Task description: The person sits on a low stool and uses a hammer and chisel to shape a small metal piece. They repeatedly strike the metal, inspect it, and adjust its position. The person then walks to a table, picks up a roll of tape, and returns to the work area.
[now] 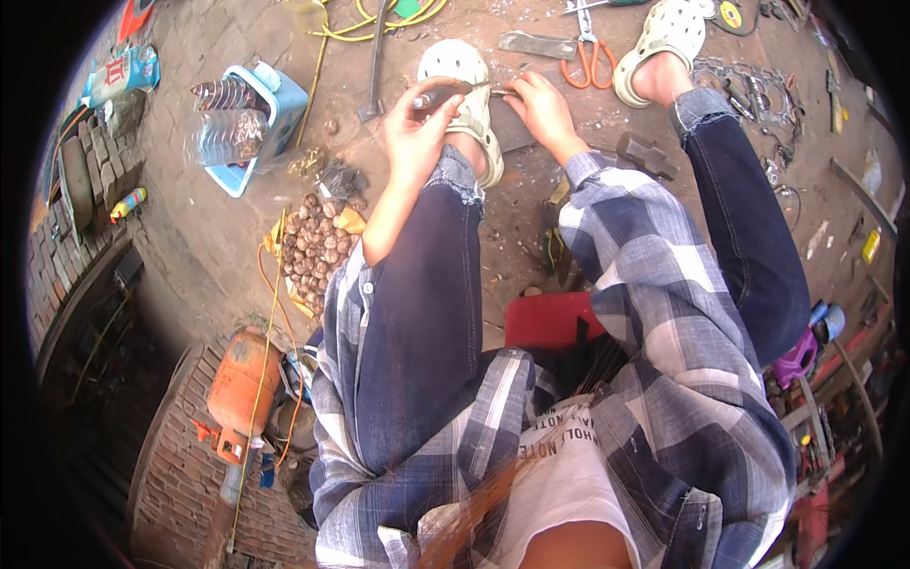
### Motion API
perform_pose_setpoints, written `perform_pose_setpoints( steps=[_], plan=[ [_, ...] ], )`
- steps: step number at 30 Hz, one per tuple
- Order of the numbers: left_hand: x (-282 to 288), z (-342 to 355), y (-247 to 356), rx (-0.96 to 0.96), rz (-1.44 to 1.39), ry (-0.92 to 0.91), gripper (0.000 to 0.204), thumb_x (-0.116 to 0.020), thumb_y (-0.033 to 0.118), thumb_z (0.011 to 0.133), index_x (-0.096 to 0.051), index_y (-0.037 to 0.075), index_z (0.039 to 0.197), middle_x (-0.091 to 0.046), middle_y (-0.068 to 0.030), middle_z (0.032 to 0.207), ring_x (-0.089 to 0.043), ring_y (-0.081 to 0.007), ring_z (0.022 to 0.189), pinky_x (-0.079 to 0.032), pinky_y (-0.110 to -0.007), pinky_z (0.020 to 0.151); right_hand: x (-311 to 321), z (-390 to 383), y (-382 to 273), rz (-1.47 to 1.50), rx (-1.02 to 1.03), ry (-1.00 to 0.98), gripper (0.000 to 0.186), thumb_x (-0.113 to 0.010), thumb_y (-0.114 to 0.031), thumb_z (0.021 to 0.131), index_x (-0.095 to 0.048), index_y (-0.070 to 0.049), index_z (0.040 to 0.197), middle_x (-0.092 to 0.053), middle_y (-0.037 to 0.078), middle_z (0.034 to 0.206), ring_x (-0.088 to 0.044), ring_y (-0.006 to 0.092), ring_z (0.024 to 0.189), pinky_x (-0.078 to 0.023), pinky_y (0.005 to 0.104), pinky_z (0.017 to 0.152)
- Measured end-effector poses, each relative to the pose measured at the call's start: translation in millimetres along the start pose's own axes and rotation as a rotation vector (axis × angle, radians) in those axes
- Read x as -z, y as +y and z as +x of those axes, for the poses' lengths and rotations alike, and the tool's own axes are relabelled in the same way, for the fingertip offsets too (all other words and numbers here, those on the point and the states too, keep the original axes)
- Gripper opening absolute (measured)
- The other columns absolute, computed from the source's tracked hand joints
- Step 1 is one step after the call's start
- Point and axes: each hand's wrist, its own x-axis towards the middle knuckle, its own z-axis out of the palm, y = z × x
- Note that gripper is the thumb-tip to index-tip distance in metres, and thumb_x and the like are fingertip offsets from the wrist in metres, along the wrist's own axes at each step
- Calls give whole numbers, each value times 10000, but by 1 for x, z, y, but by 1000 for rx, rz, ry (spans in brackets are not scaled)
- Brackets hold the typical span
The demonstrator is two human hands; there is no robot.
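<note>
My left hand is closed around the dark handle of a slim tool, above my pale clog. The tool's thin shaft points right, toward my right hand. The fingers of that hand are pinched together near the shaft's tip. Whatever they grip is too small to make out. Just beyond my right hand lie a flat, worn metal piece and orange-handled scissors. A hammer head rests on the ground to the right of my right wrist.
Left of my leg, round brown nuts are heaped on a yellow sheet. A blue basket holds clear plastic bottles. An orange gas cylinder stands lower left. Yellow hose coils ahead. Metal bits lie scattered right; a red seat is beneath me.
</note>
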Motion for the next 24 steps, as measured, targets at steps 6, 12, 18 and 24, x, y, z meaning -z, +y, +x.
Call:
perform_pose_setpoints(
  steps=[6, 12, 18, 24],
  plan=[
    [0, -2, 2, -40, 117, -70, 238, -662, -46, 797, -647, 7, 1029, -667, -57, 990, -631, -105, 861, -509, -224, 722, 0, -1, 1, 28, -33, -9, 155, -669, -158, 783, -632, -90, 918, -570, 78, 872, -582, 280, 892, -487, 380, 753],
    [6, -4, 1, -141, 327, -198, 256, -705, -7, 769, -667, 22, 1021, -688, -47, 987, -639, -96, 884, -510, -247, 757, -1, -2, -2, 56, -49, -2, 163, -674, -137, 776, -633, -91, 927, -571, 81, 877, -584, 290, 881, -486, 384, 747],
    [0, -7, 9, -203, 415, -315, 304, -726, 17, 741, -670, 49, 1038, -689, -78, 1008, -660, -135, 917, -536, -266, 773, 3, -20, -12, 95, -188, 178, 199, -670, -104, 771, -629, -70, 962, -574, 111, 897, -564, 314, 911, -467, 391, 784],
    [5, -8, 9, -291, 520, -382, 277, -708, 19, 761, -664, 40, 1034, -687, -80, 1019, -666, -150, 915, -541, -267, 771, -1, -110, -34, -36, -639, 481, 268, -690, -120, 758, -550, -23, 965, -546, 154, 925, -496, 335, 957, -382, 438, 859]
  ],
)
